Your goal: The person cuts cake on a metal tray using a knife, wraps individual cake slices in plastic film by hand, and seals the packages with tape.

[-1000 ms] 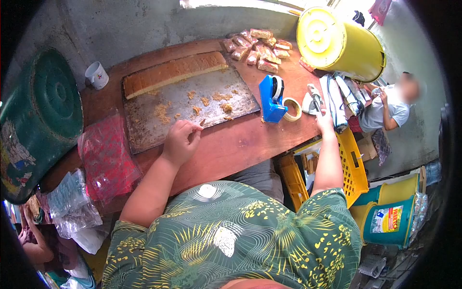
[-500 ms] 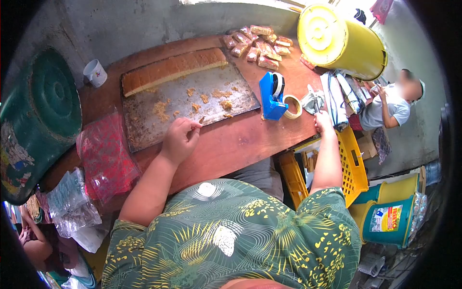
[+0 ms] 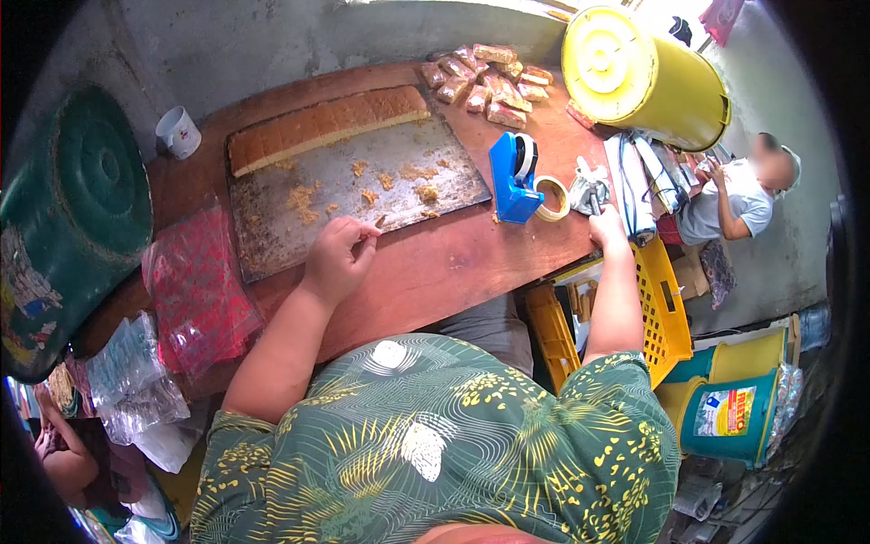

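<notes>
At the centre right of the frame, beside a crumpled pale cloth (image 3: 590, 179) on a wooden table (image 3: 453, 272), the person's right hand (image 3: 609, 228) is closed around what seems to be a slim dark tool (image 3: 594, 203), though its far end is hard to make out against the cloth. The tool looks light and stiff, best held by the end inside the fist; the cloth looks limp and soft, easy to pinch anywhere. Left of centre, the left hand (image 3: 337, 258) is loosely curled, fingertips drawn in and nothing visible in them, over the near edge of a flat metal tray (image 3: 263, 245). Along the tray's far side, upper left, lies a long slab of golden cake (image 3: 331, 127); it looks soft and crumbly, so it would want support from beneath rather than a squeeze. Between the hands stand a blue tape dispenser (image 3: 512, 195) and a tape roll (image 3: 565, 201), with wrapped pieces (image 3: 489, 86) heaped at upper centre.
</notes>
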Tool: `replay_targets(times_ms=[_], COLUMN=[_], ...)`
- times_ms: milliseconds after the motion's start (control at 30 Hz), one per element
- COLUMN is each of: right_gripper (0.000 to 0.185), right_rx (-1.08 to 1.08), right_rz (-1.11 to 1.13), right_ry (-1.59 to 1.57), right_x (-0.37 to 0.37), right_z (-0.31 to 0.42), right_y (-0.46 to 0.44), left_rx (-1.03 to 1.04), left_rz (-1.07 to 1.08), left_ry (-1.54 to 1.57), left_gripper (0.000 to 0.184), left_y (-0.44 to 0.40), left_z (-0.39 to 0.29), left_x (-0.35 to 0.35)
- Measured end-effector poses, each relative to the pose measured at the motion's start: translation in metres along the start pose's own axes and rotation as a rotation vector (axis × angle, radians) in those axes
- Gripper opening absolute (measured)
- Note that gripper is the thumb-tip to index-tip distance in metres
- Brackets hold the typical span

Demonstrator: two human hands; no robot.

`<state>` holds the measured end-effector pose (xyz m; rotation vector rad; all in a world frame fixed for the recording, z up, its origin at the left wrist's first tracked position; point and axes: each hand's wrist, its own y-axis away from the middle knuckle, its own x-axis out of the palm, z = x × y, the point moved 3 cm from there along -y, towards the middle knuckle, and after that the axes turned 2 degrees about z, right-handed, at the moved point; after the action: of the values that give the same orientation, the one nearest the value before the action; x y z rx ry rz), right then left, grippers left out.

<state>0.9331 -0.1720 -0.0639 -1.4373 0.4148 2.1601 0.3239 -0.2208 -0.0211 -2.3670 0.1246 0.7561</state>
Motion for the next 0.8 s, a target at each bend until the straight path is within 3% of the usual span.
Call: replay_targets(times_ms=[33, 133, 233, 467, 567, 633, 700, 800], right_gripper=[0.028, 0.035, 0.028, 0.027, 0.023, 0.019, 0.024, 0.038], right_rx=[-0.102, -0.031, -0.034, 0.021, -0.18, -0.081, 0.098, 0.198], right_rz=[-0.115, -0.114, -0.18, -0.01, -0.32, -0.283, -0.027, -0.084], right_ry=[0.182, 0.128, -0.019, -0.471, -0.464, -0.452, -0.698, -0.676], right_x=[0.0, -0.013, -0.001, -0.011, -0.003, 0.005, -0.011, -0.022], right_z=[-0.002, 0.019, -0.003, -0.011, -0.017, -0.033, -0.008, 0.005], right_y=[-0.003, 0.008, -0.019, -0.022, -0.027, -0.041, -0.011, 0.004], left_rx=[-0.008, 0.003, 0.003, 0.018, -0.005, -0.02, -0.016, 0.001], left_rz=[0.003, -0.003, -0.002, -0.01, -0.029, -0.017, -0.013, -0.003], left_ry=[-0.005, -0.005, 0.004, 0.006, 0.051, 0.054, 0.066, 0.081], left_gripper=[0.012, 0.012, 0.012, 0.01, 0.006, 0.006, 0.006, 0.007], left_y=[0.0, 0.0, 0.0, 0.0, 0.001, 0.001, 0.001, 0.001], left_z=[-0.001, -0.002, -0.001, 0.003, 0.003, 0.002, 0.003, 0.007], left_x=[-0.001, -0.001, -0.001, 0.0, 0.001, 0.0, -0.001, -0.001])
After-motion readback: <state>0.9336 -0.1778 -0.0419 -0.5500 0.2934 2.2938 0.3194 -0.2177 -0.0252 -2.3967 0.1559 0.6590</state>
